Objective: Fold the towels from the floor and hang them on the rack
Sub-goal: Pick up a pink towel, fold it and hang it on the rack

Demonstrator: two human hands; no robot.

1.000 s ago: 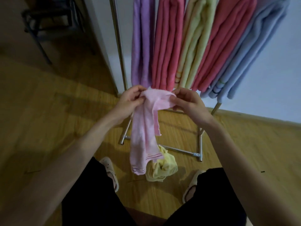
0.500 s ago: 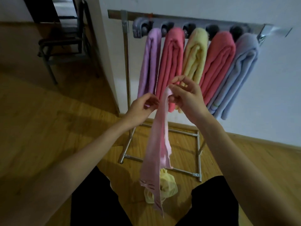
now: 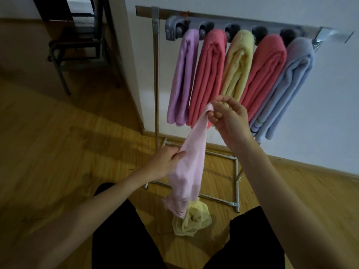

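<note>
Pink terry, thin and limp: in the head view, the only one we have, the pink towel hangs as a narrow bunched strip between our hands, in front of the rack. Our right hand pinches its top end, fingers curled round the cloth, up by the hems of the hanging towels. Our left hand grips one side edge lower down, thumb and fingers closed on the fabric.

We judge it light and floppy, with no stiffness to keep a fold, so it wants holding at corners or edges and under slight tension. Its long axis runs steeply from upper right to lower left, the top end towards the rack. The striped bottom end hangs just over the yellow towel, crumpled on the wooden floor; whether they touch we cannot tell.
</note>
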